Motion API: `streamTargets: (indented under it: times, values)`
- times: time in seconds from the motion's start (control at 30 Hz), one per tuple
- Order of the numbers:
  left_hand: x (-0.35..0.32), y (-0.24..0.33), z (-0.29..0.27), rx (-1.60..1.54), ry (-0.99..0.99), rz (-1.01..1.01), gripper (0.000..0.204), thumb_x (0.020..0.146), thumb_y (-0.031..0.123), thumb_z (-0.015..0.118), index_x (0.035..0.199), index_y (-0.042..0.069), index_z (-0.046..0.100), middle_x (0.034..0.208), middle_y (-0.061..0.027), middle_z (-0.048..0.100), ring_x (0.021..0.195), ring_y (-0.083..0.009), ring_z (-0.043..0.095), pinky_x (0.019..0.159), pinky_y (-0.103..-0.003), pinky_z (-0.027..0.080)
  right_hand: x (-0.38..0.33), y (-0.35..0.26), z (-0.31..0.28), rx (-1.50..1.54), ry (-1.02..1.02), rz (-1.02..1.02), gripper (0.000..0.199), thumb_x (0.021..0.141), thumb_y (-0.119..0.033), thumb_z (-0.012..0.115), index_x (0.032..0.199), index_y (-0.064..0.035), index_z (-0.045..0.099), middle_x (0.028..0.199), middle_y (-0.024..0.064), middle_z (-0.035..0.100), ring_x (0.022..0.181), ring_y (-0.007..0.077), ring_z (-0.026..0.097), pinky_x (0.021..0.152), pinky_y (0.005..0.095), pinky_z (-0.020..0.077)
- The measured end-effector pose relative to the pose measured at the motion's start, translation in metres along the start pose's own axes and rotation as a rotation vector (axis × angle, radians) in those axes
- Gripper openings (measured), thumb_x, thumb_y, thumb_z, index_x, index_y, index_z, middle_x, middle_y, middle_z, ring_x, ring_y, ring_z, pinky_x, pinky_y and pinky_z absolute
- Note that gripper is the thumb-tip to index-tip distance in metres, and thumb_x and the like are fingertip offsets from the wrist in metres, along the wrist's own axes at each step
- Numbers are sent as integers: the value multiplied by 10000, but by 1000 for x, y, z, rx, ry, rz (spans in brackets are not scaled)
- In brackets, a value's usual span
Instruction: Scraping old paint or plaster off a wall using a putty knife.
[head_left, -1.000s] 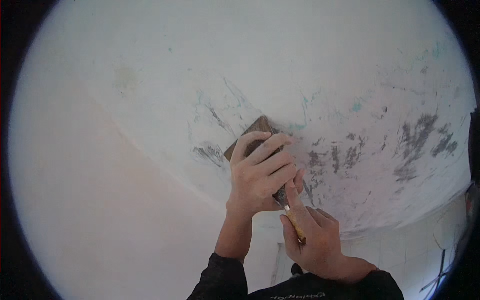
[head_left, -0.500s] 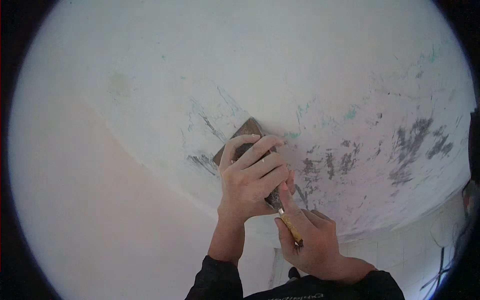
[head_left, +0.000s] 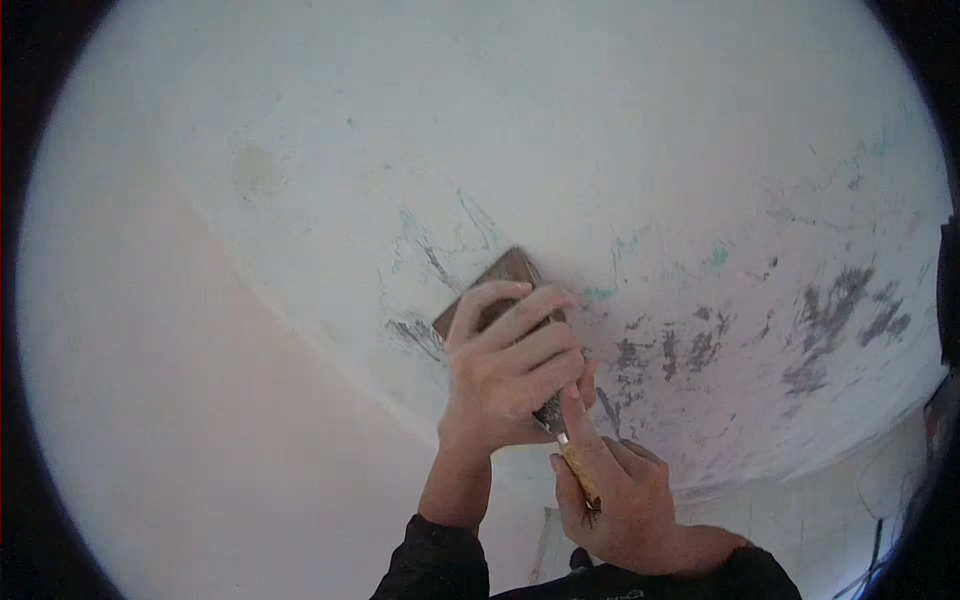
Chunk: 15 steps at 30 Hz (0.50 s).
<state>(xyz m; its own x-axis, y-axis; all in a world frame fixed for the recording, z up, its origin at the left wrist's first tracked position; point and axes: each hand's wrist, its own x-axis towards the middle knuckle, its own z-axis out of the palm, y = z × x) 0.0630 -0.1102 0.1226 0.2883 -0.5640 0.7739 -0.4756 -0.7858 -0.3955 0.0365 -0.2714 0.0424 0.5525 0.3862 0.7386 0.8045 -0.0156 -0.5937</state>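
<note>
My left hand [head_left: 510, 365] is closed over a flat brown plate with square corners [head_left: 512, 268], which lies against a whitish wall surface [head_left: 330, 130]. Its fingers curl over the plate and hide most of it. Below it, my right hand [head_left: 625, 505] grips the yellowish handle of a putty knife [head_left: 577, 470], index finger stretched along it towards the blade. The dark, speckled blade runs up beneath my left hand. Whether it joins the brown plate there is hidden.
Dark grey smears [head_left: 835, 310] and greenish marks [head_left: 718, 255] spread over the wall to the right. A pale tiled floor [head_left: 800, 510] shows at the lower right, with dark thin rods [head_left: 876, 545]. A dark shoe tip [head_left: 580, 558] appears at the bottom.
Both hands and the tools sit slightly lower in the picture, and the wall marks have shifted down and right with them. Both grips look the same.
</note>
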Motion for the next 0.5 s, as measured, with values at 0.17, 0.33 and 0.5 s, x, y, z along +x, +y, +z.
streamTargets:
  times: [0.17,0.33,0.5]
  values:
    - [-2,3,8,-7,75,-60,240,666,122,708,551,198,511,607,83,579,863,-182,709,839,-394,453,-3,1,4,-71,1,-25,620,862,-37,667,1420,99,432,646,140,585,520,258,596,510,357,481]
    - [-2,1,10,-13,75,-114,245,673,112,705,550,203,513,604,89,579,853,-178,710,833,-393,456,-3,3,5,-55,-24,26,631,840,-15,677,1407,119,435,652,138,585,512,264,587,508,360,472]
    - [-5,-7,7,-13,83,0,223,647,104,705,556,191,521,599,77,573,843,-177,707,829,-392,467,1,-5,8,-37,5,103,633,819,26,663,1412,96,453,641,148,570,532,287,587,526,361,469]
